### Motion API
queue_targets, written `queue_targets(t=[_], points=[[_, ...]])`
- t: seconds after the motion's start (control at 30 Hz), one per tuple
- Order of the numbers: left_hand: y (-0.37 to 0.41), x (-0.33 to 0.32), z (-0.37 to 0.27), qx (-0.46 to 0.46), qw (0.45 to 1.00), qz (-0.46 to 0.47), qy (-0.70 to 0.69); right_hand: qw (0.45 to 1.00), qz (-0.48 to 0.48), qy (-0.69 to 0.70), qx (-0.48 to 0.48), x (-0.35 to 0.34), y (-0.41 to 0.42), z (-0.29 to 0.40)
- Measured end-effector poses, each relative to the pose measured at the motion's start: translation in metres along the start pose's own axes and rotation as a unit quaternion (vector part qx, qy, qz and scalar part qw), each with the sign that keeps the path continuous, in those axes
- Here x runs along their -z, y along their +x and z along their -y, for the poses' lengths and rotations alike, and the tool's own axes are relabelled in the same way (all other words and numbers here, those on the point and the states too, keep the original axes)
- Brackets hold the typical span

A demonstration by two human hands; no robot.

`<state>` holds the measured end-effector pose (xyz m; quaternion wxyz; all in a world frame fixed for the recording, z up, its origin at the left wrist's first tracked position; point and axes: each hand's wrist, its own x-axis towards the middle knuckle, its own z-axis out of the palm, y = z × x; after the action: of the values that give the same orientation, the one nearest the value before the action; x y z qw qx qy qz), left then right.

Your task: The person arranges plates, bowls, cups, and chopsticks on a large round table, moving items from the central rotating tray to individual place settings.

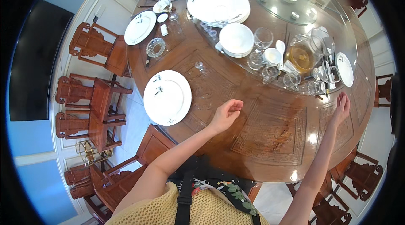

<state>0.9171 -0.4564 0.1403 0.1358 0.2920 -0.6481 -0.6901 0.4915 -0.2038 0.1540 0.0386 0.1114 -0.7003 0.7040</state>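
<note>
My left hand (225, 115) is above the carved wooden table (218, 149), fingers loosely curled with nothing in them. To its left lie stacked white plates (169, 104) with a dark floral pattern. My right hand (342, 108) reaches out at the right, empty as far as I can see, just below a small white plate (344, 69) on the glass turntable's edge. Near that plate are wine glasses (331, 74), chopsticks and a glass pitcher of amber liquid (301, 57). Stacked white bowls (236, 39) and a white spoon (280, 51) sit farther left on the turntable.
Large stacked white plates (218, 5) rest on the glass turntable (335, 25). A glass ashtray (155, 47), a tiny stemmed glass (199, 65) and place settings stand at the left. Carved wooden chairs (118, 54) surround the table. A blurred shape shows at the upper right.
</note>
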Motion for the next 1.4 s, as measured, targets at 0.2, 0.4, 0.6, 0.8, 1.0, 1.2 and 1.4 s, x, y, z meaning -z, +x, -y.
queue_targets(t=[0.2, 0.4, 0.6, 0.8, 1.0, 1.2, 1.4], points=[[-0.024, 0.111, 0.026, -0.047, 0.993, -0.107, 0.032, 0.996, 0.043, -0.073, 0.001, -0.089, -0.147, 0.060], [-0.064, 0.255, 0.060, -0.027, 0.953, -0.244, 0.180, 0.924, 0.361, -0.103, -0.074, -0.223, -0.319, 0.075], [-0.092, 0.352, 0.114, -0.016, 0.897, -0.274, 0.346, 0.857, 0.480, -0.167, -0.088, -0.344, -0.451, 0.062], [-0.082, 0.364, 0.119, 0.039, 0.925, -0.181, 0.331, 0.859, 0.401, -0.310, -0.072, -0.389, -0.503, 0.046], [-0.085, 0.371, 0.127, -0.003, 0.924, -0.191, 0.332, 0.891, 0.329, -0.311, -0.025, -0.391, -0.520, 0.027], [-0.085, 0.372, 0.112, -0.016, 0.940, -0.188, 0.286, 0.912, 0.317, -0.249, -0.077, -0.385, -0.520, 0.029], [-0.088, 0.366, 0.079, -0.035, 0.946, -0.169, 0.276, 0.912, 0.344, -0.164, -0.151, -0.369, -0.509, 0.053]])
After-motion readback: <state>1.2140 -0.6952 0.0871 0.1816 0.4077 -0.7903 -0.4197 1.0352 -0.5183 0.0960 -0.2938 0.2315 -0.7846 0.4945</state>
